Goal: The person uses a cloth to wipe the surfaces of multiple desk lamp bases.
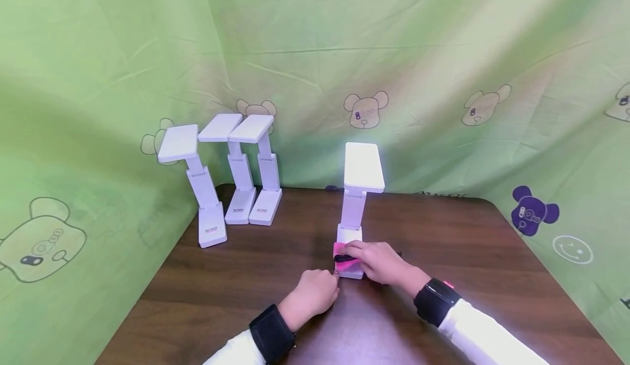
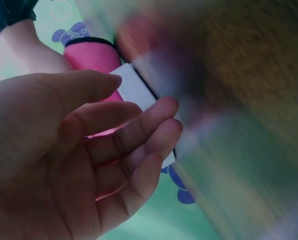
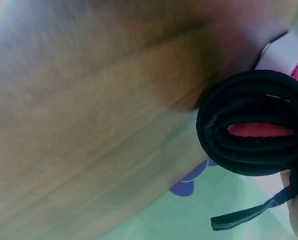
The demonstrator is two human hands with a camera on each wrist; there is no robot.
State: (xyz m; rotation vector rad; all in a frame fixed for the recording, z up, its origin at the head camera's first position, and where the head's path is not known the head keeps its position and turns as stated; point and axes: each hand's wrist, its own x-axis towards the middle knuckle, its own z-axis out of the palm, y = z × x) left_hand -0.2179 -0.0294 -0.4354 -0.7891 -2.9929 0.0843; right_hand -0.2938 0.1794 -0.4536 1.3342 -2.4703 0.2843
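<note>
Gripped the rolled pink cloth (image 1: 343, 258) in the right hand (image 1: 376, 259) at the base (image 1: 350, 235) of the lit lamp (image 1: 353, 209), held the left hand (image 1: 316, 291) loosely curled and empty just left of that lamp, and seemingly needed light, even pressure to avoid tipping it.

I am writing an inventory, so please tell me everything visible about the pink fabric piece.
The pink fabric piece looks soft and rolled in layers, with black edging and a loose dark strap. The right hand grips it at the rightmost lamp's base; whether base or left hand touches it is unclear.
</note>
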